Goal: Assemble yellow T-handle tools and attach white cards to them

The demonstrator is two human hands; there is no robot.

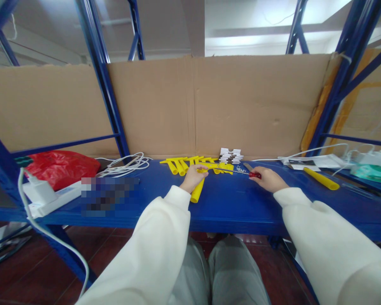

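Note:
My left hand [194, 178] is closed on a yellow tubular piece [197, 192], whose wide round end points toward me over the blue shelf. In my right hand [268, 178] is the red handle of a screwdriver [254, 175]. Its long metal shaft runs left to the yellow piece at my left hand; the tip is too small to make out. Behind my hands lie several yellow T-shaped pieces [178, 165], a stack of white and black parts [231, 156] and a small scatter of silvery bits [241, 168].
The blue shelf [165, 207] has a cardboard wall [209, 106] behind it. On the left are a red plastic bag [63, 167], a white power strip [59, 197] and coiled white cable [126, 164]. At the right lie a yellow tube [321, 178] and white papers [317, 162].

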